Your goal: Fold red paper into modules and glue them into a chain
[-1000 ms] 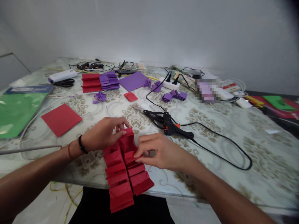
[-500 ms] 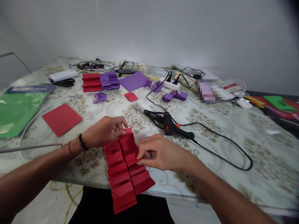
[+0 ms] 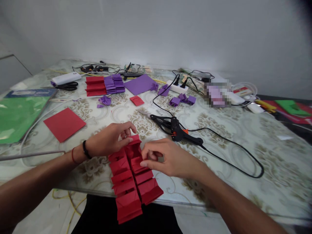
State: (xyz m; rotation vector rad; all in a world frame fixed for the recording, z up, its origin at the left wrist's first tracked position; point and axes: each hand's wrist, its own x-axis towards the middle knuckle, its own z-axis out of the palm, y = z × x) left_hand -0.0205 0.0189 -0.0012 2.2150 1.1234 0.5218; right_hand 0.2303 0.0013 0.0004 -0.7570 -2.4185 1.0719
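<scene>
A red folded-paper piece (image 3: 125, 191), made of two pleated rows side by side, hangs partly over the table's front edge above my lap. My left hand (image 3: 117, 138) pinches its far end between thumb and fingers. Closed at the right-hand row, my right hand (image 3: 165, 159) has its thumb and forefinger on a fold there. Beyond my right hand lie a black glue gun (image 3: 181, 131) with its cord and a pair of scissors (image 3: 159, 122). A flat red paper square (image 3: 64, 124) rests to the left of my left hand.
Toward the back are a red and purple pleated piece (image 3: 104, 85), a purple sheet (image 3: 138, 84), several purple folded bits (image 3: 182, 100) and a white power strip (image 3: 177, 87). A green paper pack (image 3: 20, 117) lies at left. The glue gun's cord loops across the right side.
My left hand has shifted slightly right along with the far end of the red piece. My right thumb and forefinger have moved a little up and left, and the folds there stand differently.
</scene>
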